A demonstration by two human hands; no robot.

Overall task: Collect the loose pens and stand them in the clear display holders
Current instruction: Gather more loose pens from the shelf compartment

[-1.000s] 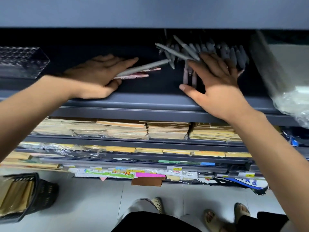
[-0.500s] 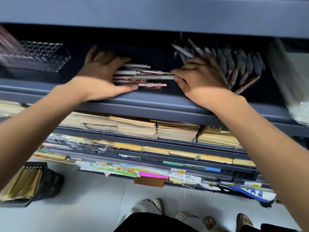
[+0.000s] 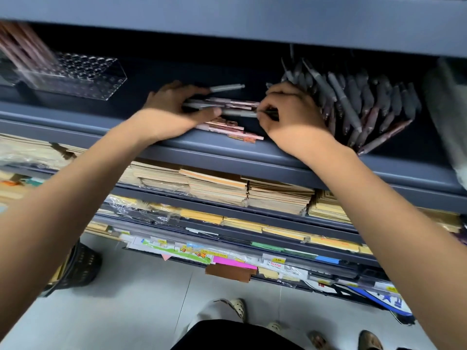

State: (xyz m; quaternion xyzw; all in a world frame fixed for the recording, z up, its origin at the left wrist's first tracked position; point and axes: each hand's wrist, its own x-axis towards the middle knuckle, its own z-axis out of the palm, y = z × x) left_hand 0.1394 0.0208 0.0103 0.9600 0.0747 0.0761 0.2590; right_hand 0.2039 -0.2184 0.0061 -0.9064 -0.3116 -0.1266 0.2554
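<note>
Left grip [image 3: 177, 107] is wrapped round one end of a bundle of pens [image 3: 235, 107], fingers curled over the top and thumb pressed in from the near side. The right grip [image 3: 290, 117] meets the same bundle at its other end, fingertips curled and pinching the pen ends. The bundle lies level, just above the shelf [image 3: 177, 150], between the two grips.

Assessment: the two-ended hold appears meant to square the pens so their ends line up and none slips out when the bundle is lifted. One grey pen juts past the left fingers at the back. Whether it belongs to the bundle cannot be told.

Loose pink pens [image 3: 227, 128] lie flat on the shelf just below the bundle, near the front lip, and are not yet gathered.

The clear holder [image 3: 83, 79] stands well to the left on the same shelf. Most of its holes show vacant, with a few blurred pens at its far left end. Grey pens [image 3: 353, 97] stand tilted in rows just beside the right grip. What supports them is too dark to make out.

Judgement: collection is in hand and no pen from this bundle has been stood. Risk: the pink pens sit close to the lip and could roll off.
</note>
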